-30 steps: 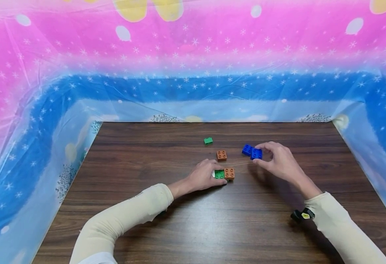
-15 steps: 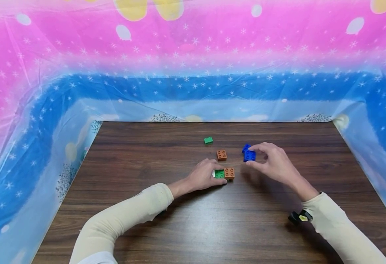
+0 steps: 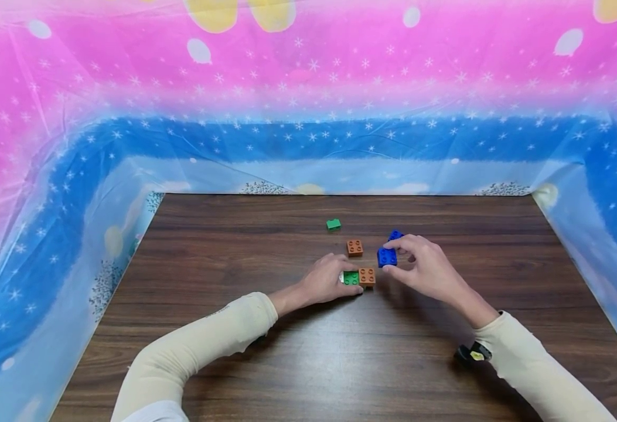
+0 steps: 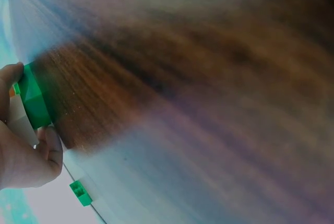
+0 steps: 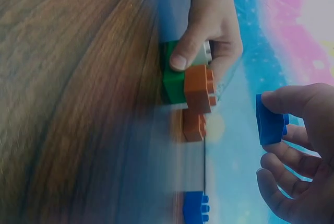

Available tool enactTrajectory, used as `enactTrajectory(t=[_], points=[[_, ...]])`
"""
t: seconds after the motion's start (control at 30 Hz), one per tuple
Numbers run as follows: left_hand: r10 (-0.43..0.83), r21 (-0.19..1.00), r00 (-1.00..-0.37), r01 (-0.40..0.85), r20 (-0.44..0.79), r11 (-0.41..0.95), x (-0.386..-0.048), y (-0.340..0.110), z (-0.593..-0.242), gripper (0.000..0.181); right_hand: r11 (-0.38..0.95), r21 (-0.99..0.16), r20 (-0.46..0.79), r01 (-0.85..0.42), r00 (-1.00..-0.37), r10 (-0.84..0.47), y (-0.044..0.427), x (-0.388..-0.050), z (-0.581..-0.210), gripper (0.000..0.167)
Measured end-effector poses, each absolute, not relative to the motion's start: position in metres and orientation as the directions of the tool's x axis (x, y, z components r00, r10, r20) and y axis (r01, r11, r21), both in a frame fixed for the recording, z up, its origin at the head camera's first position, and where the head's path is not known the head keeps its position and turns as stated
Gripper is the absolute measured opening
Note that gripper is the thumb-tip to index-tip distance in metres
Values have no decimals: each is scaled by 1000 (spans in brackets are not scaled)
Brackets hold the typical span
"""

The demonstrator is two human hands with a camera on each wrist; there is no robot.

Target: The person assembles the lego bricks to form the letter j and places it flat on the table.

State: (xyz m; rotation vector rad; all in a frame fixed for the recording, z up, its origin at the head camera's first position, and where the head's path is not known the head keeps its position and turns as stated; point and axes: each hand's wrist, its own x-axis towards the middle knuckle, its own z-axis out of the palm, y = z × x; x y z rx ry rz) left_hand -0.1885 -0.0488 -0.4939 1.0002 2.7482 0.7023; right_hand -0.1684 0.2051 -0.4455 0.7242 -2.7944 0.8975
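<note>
Head view: bright, evenly lit, largely sharp. Soft glare marks the counter [image 3: 313, 346]; a diffuse shadow lies below the right grip [image 3: 426, 266]. Wrist views: dimmer, hazy, counter grain widely blurred.

Brn tbl [image 3: 308, 357], pink/blu cloth [image 3: 266, 76] behind

Head view looks forward and down at the table [image 3: 287, 363]. Wrist views are way closer and sideways, sharing the left hand [image 4: 26, 161], left edge vs upper middle
</note>
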Motion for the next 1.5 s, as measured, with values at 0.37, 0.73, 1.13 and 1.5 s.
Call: enactTrajectory(t=[0.37,0.73,1.13,1.5], points=[[634,479,-773,568,29,670,-188,-49,-494,52,686,-538,238,-490,-869,-434,194,-164,-454,41],[643,477,-765,583,47,658,-188,-49,-492,51,696,-552,176,-460,-880,-442,184,-164,-460,42],[639,476,-767,584,59,657,-188,-49,-493,48,689,-554,164,-467,-873,-460,180,-165,-467,40],[642,477,-763,593,76,649,-188,-49,-494,48,685,-560,156,-467,-871,-466,180,-166,-470,39]])
